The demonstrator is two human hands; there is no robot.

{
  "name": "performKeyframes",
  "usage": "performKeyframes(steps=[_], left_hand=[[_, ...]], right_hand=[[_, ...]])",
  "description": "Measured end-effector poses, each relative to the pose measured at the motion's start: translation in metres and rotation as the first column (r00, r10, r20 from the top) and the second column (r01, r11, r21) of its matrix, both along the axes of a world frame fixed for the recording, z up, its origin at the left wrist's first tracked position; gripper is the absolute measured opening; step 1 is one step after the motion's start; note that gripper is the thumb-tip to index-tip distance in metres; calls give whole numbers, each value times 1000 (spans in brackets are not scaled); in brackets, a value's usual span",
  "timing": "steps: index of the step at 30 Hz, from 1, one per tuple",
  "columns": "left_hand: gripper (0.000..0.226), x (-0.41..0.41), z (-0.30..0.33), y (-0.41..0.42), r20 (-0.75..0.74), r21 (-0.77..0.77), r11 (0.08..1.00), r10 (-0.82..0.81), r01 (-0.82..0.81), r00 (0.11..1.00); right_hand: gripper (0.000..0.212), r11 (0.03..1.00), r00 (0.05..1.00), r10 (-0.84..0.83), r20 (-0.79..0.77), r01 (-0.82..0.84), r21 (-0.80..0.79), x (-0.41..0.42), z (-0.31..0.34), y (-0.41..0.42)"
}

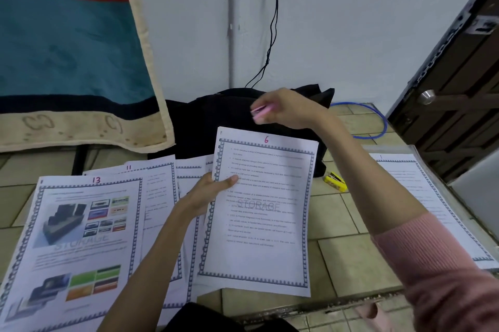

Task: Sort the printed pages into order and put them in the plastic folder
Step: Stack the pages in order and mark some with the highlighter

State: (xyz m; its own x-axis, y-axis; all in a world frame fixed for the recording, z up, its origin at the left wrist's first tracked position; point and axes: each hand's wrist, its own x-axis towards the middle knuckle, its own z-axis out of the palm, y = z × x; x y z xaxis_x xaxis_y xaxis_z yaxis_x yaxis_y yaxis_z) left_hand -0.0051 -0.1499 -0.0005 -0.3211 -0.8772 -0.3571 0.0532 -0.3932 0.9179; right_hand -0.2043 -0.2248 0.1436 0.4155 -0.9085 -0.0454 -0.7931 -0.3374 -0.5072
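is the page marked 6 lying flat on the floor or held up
Held up. The left hand pinches the left edge of the page marked 6, with the thumb on its front; it overlaps the pages spread below.

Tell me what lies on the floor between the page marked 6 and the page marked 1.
In the head view, a small yellow stapler lies on bare floor tiles between the page marked 6 and the page marked 1.
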Motion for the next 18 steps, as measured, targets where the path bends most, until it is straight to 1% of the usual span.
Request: performKeyframes(steps=[2,6,10,14,16,18], left_hand=[[27,0,2,1,-29,0,1000,-3,3,1000],[14,3,9,5,-52,-4,1000,-3,3,999],[15,7,9,6,-62,-8,1000,10,-11,998],[23,7,7,7,-69,-18,1000,10,-12,998],[23,6,8,7,-58,-37,999,3,-5,998],[20,7,9,7,-50,-55,998,-12,9,999]], right_hand=[[32,995,994,87,-61,-84,51,22,7,-1],[30,984,984,153,-94,-144,104,45,5,-4],[32,979,981,173,-93,-161,123,55,0,-6],[29,990,989,137,-46,-135,40,57,3,-11],[29,989,988,139,-74,-135,57,57,6,-12],[31,981,976,172,-131,-158,112,58,5,-13]])
